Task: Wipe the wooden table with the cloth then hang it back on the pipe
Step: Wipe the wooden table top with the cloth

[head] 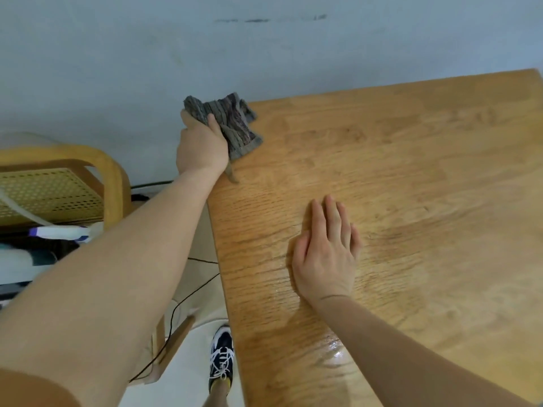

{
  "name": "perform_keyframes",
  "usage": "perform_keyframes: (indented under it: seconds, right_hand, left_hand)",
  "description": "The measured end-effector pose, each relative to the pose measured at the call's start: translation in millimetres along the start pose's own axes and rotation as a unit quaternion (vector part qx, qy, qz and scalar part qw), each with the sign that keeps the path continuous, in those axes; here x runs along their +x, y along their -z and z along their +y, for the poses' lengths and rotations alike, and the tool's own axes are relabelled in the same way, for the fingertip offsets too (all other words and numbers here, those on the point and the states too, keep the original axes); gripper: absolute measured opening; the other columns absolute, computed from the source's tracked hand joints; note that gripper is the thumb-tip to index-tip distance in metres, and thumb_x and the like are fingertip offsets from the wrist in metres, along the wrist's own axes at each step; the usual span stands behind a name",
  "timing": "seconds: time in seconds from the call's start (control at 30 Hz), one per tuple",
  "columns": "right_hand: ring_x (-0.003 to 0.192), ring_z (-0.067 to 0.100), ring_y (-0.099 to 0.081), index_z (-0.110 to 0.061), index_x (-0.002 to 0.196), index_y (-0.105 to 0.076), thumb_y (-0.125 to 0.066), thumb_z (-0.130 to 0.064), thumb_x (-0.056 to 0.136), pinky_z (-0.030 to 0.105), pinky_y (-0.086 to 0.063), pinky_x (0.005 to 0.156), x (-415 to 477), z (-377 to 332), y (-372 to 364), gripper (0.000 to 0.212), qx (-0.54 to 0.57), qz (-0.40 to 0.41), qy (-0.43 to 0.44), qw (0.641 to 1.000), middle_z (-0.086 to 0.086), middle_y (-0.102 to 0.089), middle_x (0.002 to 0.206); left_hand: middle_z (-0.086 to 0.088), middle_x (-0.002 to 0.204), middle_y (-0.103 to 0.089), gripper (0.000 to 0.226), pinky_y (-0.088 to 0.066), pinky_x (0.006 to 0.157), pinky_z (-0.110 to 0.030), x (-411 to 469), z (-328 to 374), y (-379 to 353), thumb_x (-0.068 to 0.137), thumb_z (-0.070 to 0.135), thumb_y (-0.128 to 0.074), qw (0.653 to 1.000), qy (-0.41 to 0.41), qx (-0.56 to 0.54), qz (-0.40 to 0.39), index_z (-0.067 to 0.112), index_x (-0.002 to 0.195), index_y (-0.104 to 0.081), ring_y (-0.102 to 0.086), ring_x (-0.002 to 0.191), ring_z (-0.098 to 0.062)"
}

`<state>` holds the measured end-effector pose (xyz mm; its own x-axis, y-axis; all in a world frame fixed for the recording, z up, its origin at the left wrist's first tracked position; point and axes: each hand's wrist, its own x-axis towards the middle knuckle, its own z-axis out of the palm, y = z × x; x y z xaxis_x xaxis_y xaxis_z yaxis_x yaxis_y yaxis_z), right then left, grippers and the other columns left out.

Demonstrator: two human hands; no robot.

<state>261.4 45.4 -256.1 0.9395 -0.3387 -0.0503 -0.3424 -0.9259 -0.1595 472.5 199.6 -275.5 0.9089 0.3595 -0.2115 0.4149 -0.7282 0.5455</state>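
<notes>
At the surface's [411, 171] far left corner, the left grip [201, 145] clenches the bunched cloth [235, 124], which spills just right of it, long axis along the edge, thin tail pointing back toward the person. Right grip [326, 254] rests flat, fingers straight.

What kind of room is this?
Probably a room in a home: a wooden table by a pale wall, a cane-panelled wooden chair beside it, and a spray bottle near the chair.

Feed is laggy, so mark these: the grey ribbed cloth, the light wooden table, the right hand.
grey ribbed cloth [238, 124]: head view, middle of bunched fabric.
light wooden table [411, 171]: head view, bare top.
right hand [326, 259]: head view, back of hand.
</notes>
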Motion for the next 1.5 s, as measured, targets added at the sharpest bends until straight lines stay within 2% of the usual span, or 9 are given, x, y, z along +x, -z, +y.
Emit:
perform_keyframes:
  seconds: [0.33,0.5,0.6,0.8,0.93,1.07,1.3,1.4,1.5]
  right_hand:
    - [0.149,0.021,-0.002,-0.018,0.153,-0.019,-0.014,-0.038,0.088,0.043,-0.001,0.117,-3,2,7,0.068,0.042,-0.028,0.031,0.998,0.003,-0.012,0.162]
    - [0.149,0.018,0.000,-0.021,0.152,-0.022,-0.031,-0.030,0.096,0.043,-0.001,0.119,-6,9,12,0.057,0.101,-0.047,0.034,0.993,0.000,-0.013,0.162]
    - [0.146,0.015,-0.014,-0.025,0.147,-0.034,-0.040,-0.026,0.094,0.042,-0.006,0.118,-4,18,20,0.053,0.150,-0.068,0.069,0.984,-0.006,-0.024,0.158]
    - [0.140,0.021,-0.033,-0.021,0.147,-0.037,-0.038,-0.025,0.096,0.046,-0.027,0.112,50,72,33,0.050,0.140,-0.061,0.156,0.976,-0.003,-0.039,0.152]
    - [0.147,0.014,-0.016,-0.020,0.152,-0.026,-0.025,-0.033,0.097,0.041,-0.017,0.112,53,79,21,0.056,0.047,-0.027,0.167,0.984,-0.006,-0.023,0.160]
    - [0.146,0.011,-0.018,-0.021,0.151,-0.029,-0.025,-0.035,0.095,0.035,-0.011,0.109,57,77,17,0.058,0.026,-0.025,0.159,0.987,-0.007,-0.025,0.159]
    - [0.143,0.014,-0.029,-0.017,0.145,-0.041,-0.032,-0.033,0.092,0.036,-0.019,0.105,59,72,23,0.056,0.026,-0.023,0.146,0.989,-0.004,-0.036,0.154]
    - [0.142,0.014,-0.029,-0.017,0.145,-0.042,-0.034,-0.032,0.092,0.036,-0.021,0.105,62,72,24,0.056,0.028,-0.030,0.144,0.989,-0.003,-0.037,0.154]
    - [0.141,0.013,-0.029,-0.018,0.144,-0.043,-0.035,-0.032,0.090,0.036,-0.022,0.104,63,71,24,0.056,0.033,-0.031,0.140,0.989,-0.003,-0.038,0.153]
  left_hand:
    - [-0.020,0.117,-0.058,0.062,-0.040,0.058,-0.036,-123,-30,2,0.101,0.047,-0.021,0.996,0.024,0.087,0.027,0.002,0.143,-0.030,-0.061,0.093,-0.036]
    - [-0.019,0.148,-0.033,0.065,-0.046,0.081,-0.037,-191,-37,4,0.101,0.042,-0.025,0.996,-0.003,0.087,0.036,0.007,0.152,-0.008,-0.048,0.122,-0.033]
    - [-0.021,0.157,-0.011,0.065,-0.026,0.112,-0.043,-222,-39,1,0.100,0.044,-0.024,0.987,-0.035,0.158,0.021,0.011,0.152,-0.004,-0.019,0.142,-0.034]
    - [-0.016,0.159,0.008,0.071,-0.008,0.119,-0.045,-211,-35,-3,0.098,0.051,-0.020,0.986,-0.015,0.164,-0.012,0.014,0.152,0.006,0.002,0.147,-0.030]
    - [-0.016,0.159,0.000,0.077,-0.017,0.116,-0.048,-161,-18,-2,0.094,0.060,-0.021,0.991,-0.001,0.134,-0.010,0.017,0.152,0.005,-0.006,0.146,-0.032]
    - [-0.018,0.155,-0.015,0.083,-0.038,0.098,-0.052,-114,-1,-2,0.091,0.065,-0.025,0.992,0.009,0.128,0.000,0.018,0.152,0.003,-0.027,0.136,-0.038]
    - [-0.018,0.146,-0.029,0.081,-0.044,0.091,-0.052,-40,18,1,0.089,0.066,-0.030,0.994,-0.002,0.105,0.016,0.022,0.152,-0.005,-0.045,0.121,-0.041]
    - [-0.014,0.138,-0.038,0.069,-0.043,0.085,-0.045,-5,27,4,0.090,0.065,-0.030,0.996,0.010,0.085,-0.004,0.021,0.143,-0.028,-0.051,0.113,-0.040]
    - [-0.013,0.108,-0.055,0.064,-0.040,0.081,-0.039,21,38,7,0.090,0.062,-0.021,0.989,-0.018,0.143,-0.009,0.013,0.105,-0.059,-0.054,0.097,-0.036]
